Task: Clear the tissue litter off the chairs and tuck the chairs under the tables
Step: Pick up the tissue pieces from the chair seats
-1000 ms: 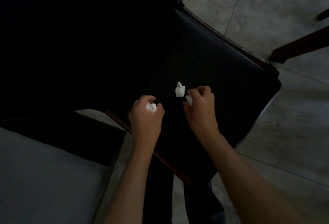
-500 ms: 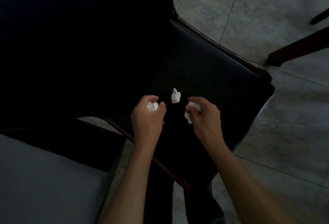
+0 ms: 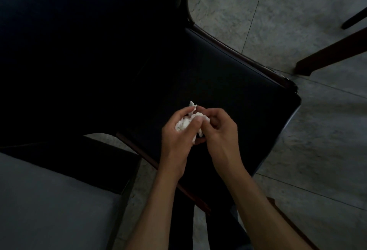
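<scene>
A: Nearest us, our left hand (image 3: pixel 174 138) and right hand (image 3: pixel 220 130) meet over the front of the dark chair seat (image 3: pixel 228 83), fingers curled round one bunch of white tissue (image 3: pixel 183 125) held between them.

B: So the tissue lies in our hands, not on the seat. Which hand has more of it?

A: The left cups the bulk; the right pinches its upper edge. A small peak (image 3: pixel 192 104) pokes out beyond the fingertips, and we cannot tell whether it is a separate scrap resting on the seat.

B: And farther off?

A: The chair back is lost in shadow; a grey desk (image 3: pixel 49 200) sits at lower left, cut off by the frame. A wooden leg (image 3: pixel 327 55) crosses the tiled floor (image 3: pixel 317 150).
</scene>
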`<control>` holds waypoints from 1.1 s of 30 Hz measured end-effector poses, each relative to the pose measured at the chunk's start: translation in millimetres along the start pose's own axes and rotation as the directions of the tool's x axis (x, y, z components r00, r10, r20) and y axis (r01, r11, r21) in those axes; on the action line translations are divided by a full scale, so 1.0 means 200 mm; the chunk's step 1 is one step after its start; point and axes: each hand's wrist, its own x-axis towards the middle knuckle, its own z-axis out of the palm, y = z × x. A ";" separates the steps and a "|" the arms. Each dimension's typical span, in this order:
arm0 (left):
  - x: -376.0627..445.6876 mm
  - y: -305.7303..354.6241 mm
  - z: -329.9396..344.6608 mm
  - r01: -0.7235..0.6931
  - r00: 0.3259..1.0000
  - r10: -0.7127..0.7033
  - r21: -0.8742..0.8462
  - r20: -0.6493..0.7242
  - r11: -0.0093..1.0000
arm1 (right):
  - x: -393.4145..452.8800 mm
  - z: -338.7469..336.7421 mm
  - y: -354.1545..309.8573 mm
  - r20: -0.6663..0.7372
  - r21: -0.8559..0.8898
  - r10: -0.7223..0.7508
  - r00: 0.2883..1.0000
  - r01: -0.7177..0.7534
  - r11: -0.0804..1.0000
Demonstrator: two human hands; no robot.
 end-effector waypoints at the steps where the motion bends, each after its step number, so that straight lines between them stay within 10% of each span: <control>1: 0.00 0.00 0.00 0.009 1.000 -0.009 -0.018 0.000 1.000 | 0.00 0.00 0.01 0.006 -0.003 0.014 1.000 -0.014 1.000; 13: -0.01 -0.06 0.05 0.036 0.975 -0.099 -0.296 -0.198 0.954 | 0.01 -0.02 0.03 0.230 -0.139 0.024 0.973 0.008 0.990; 18: 0.05 -0.07 -0.04 0.002 0.933 -0.006 -0.011 -0.360 1.000 | 0.11 -0.07 -0.02 0.002 -0.273 -0.028 1.000 0.027 0.962; 25: 0.11 -0.09 -0.22 -0.023 0.909 0.201 0.439 -0.364 0.898 | 0.31 -0.01 -0.03 0.005 -0.729 -0.062 0.998 0.046 0.683; 30: 0.13 -0.08 -0.26 -0.004 0.903 0.200 0.458 -0.381 0.889 | 0.36 0.07 0.05 0.279 -0.915 0.023 0.960 0.258 0.309; 33: 0.13 -0.07 -0.27 0.002 0.902 0.183 0.428 -0.391 0.904 | 0.39 0.09 0.08 0.259 -0.933 0.073 0.963 0.230 0.276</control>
